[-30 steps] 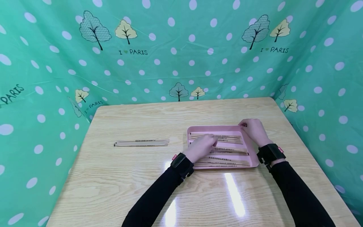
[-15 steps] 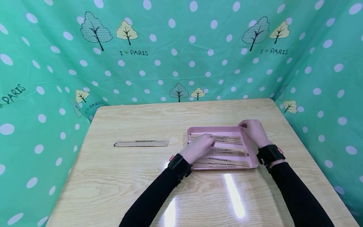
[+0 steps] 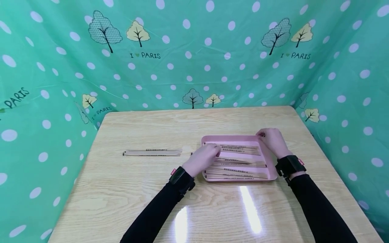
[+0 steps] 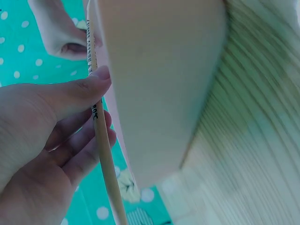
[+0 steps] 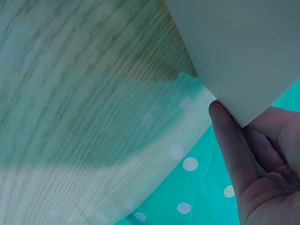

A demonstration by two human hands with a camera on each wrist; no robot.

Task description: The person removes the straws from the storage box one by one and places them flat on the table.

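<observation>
My left hand [image 3: 203,158] is over the left side of a pink tray [image 3: 271,168]. Between thumb and fingers it pinches a paper-wrapped straw [image 4: 107,159]. In the left wrist view the straw runs alongside the tray's outer wall [image 4: 159,79]; in the head view its dark end pokes out left past the tray's rim. My right hand [image 3: 273,140] grips the tray's far right corner, its fingers on the wall [image 5: 248,61] in the right wrist view. Several more wrapped straws [image 3: 240,147] lie lengthwise in the tray, in rough groups, partly behind my left hand.
A pair or small bunch of wrapped straws [image 3: 153,153] lies on the wooden table [image 3: 121,189], left of the tray. Green polka-dot cloth [image 3: 170,67] hangs behind the table and at both sides.
My left hand has drawn leftward, bringing the pinched straw's end out past the tray's left rim. The right hand stays on the corner, and the tray has not visibly moved.
</observation>
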